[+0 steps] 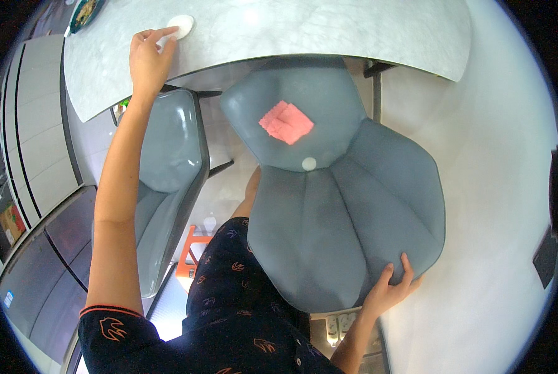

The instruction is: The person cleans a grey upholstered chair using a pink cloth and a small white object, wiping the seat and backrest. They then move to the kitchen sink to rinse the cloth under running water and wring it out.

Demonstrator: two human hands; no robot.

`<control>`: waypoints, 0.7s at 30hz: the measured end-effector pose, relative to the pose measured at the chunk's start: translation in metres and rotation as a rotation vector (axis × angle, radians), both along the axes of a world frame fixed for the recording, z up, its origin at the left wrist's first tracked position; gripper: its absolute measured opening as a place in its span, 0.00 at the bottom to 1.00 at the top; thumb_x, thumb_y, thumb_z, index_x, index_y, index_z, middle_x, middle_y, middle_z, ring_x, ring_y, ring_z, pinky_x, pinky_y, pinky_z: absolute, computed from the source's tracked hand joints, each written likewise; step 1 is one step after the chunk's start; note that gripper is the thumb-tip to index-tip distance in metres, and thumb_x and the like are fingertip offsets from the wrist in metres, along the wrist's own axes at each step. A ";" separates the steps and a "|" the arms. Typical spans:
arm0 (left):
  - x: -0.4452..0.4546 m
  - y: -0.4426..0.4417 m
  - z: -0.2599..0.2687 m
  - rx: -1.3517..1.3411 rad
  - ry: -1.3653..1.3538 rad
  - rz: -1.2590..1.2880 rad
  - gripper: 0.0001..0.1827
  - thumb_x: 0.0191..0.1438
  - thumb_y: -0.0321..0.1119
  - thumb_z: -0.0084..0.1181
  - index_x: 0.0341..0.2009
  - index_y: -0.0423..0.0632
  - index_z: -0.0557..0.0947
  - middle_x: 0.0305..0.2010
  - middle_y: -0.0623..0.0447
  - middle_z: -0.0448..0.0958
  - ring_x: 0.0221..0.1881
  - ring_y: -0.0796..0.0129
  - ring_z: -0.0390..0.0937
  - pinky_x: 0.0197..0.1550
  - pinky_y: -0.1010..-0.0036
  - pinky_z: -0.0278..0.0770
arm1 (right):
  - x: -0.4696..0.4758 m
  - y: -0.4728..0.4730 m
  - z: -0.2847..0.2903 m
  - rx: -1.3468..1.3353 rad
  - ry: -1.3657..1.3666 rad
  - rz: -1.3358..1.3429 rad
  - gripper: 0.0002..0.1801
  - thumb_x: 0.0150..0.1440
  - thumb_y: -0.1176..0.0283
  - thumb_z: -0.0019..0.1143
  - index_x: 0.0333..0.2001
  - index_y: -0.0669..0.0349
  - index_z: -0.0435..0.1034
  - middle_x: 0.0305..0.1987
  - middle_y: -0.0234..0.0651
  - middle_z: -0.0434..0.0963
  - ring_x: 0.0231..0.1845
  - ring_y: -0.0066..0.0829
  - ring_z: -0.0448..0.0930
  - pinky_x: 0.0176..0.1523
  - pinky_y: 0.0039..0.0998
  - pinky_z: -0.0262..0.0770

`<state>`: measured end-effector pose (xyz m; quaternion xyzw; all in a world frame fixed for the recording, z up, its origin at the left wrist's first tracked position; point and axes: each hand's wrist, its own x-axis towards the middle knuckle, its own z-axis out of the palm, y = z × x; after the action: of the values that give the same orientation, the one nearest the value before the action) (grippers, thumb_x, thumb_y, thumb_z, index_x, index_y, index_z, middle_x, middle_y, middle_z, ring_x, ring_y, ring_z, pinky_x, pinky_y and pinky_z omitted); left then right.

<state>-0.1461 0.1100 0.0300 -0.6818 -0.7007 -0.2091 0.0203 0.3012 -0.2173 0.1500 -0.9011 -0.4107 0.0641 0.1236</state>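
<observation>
My left hand (151,58) reaches over the grey marbled tabletop (316,32). Its thumb and index finger are at the edge of a white round pad (182,26), which they appear to pinch. My right hand (393,286) grips the outer edge of the backrest of a grey upholstered chair (353,210), fingers spread over its padded face. On that chair's seat lies a folded pink cloth (286,122) with a scalloped edge. A small whitish disc (309,163) is at the rear of the seat, where it meets the backrest.
A second grey chair (169,140) stands to the left, partly behind my left arm. Beyond it is an orange stool (190,255). A dark dish of food (83,15) sits at the table's far left. Sockets (337,325) show below the chair. A white wall (489,196) rises at right.
</observation>
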 end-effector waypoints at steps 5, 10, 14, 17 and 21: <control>0.002 -0.004 0.005 0.080 -0.053 -0.022 0.13 0.55 0.37 0.57 0.46 0.58 0.84 0.38 0.53 0.76 0.36 0.69 0.74 0.41 0.72 0.73 | 0.002 -0.002 -0.001 0.002 0.009 0.034 0.18 0.50 0.77 0.55 0.46 0.55 0.75 0.66 0.56 0.55 0.67 0.54 0.58 0.67 0.50 0.51; 0.036 -0.031 0.024 0.279 -0.287 -0.095 0.13 0.63 0.36 0.48 0.49 0.48 0.80 0.42 0.52 0.79 0.35 0.70 0.76 0.40 0.74 0.74 | 0.000 -0.001 -0.001 0.006 0.038 0.011 0.18 0.49 0.78 0.55 0.47 0.56 0.75 0.66 0.57 0.54 0.67 0.54 0.58 0.67 0.49 0.50; 0.091 -0.113 -0.016 -0.185 -0.281 -0.434 0.15 0.47 0.21 0.58 0.42 0.48 0.79 0.39 0.52 0.78 0.40 0.62 0.76 0.40 0.71 0.74 | 0.003 -0.003 -0.001 -0.002 0.032 0.001 0.18 0.49 0.78 0.55 0.46 0.55 0.75 0.66 0.57 0.54 0.68 0.54 0.57 0.68 0.48 0.50; 0.155 -0.163 -0.067 -0.529 -0.284 -0.569 0.21 0.47 0.30 0.61 0.49 0.53 0.78 0.45 0.52 0.74 0.48 0.57 0.73 0.50 0.65 0.74 | 0.003 -0.003 -0.001 0.009 0.053 -0.026 0.19 0.49 0.79 0.54 0.46 0.55 0.74 0.66 0.57 0.54 0.68 0.53 0.57 0.68 0.48 0.49; 0.211 -0.205 -0.165 -0.666 -0.303 -0.686 0.26 0.45 0.31 0.63 0.52 0.54 0.77 0.49 0.53 0.72 0.50 0.58 0.72 0.50 0.66 0.74 | 0.001 0.003 0.000 -0.017 0.042 -0.054 0.18 0.49 0.78 0.55 0.46 0.55 0.74 0.66 0.57 0.54 0.69 0.53 0.56 0.68 0.48 0.49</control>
<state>0.0651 -0.0954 -0.1354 -0.8044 -0.4597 -0.0655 -0.3705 0.3018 -0.2146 0.1498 -0.9112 -0.3831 0.0831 0.1264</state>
